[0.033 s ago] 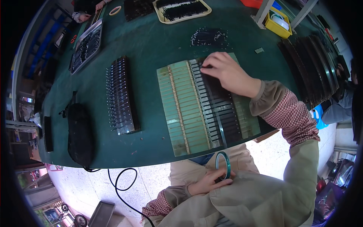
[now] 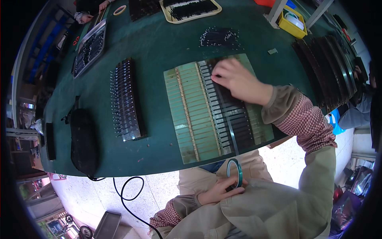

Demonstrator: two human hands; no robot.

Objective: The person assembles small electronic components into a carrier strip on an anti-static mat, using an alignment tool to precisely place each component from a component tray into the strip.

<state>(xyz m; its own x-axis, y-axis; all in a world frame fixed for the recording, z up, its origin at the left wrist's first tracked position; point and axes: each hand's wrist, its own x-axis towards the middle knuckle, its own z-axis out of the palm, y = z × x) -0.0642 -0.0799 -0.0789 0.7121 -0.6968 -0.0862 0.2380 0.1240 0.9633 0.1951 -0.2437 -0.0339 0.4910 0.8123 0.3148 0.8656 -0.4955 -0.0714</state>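
My left hand (image 2: 221,191) is closed round a roll of green tape (image 2: 239,175), low in front of the table edge. A strip of tape (image 2: 232,133) runs from the roll up over a pale green slotted board (image 2: 185,115). Dark thin pieces (image 2: 242,125) lie side by side on the board's right half, under the strip. Over their upper end is my right hand (image 2: 238,81), fingers bent and thumb and forefinger together at the row of pale ends. Whatever is between those fingertips is hidden.
Left of the board stands a dark block of pin-ended pieces (image 2: 127,99), then a black pouch (image 2: 83,139). Beyond lie a pile of dark pieces (image 2: 219,38), a cream tray (image 2: 218,11) and a metal tray (image 2: 75,73). Dark stacks (image 2: 326,71) line the right; another person's hand (image 2: 104,4) shows far left.
The fingers of my right hand have slid slightly toward me along the row of pale ends. My left hand and the tape roll look unchanged.
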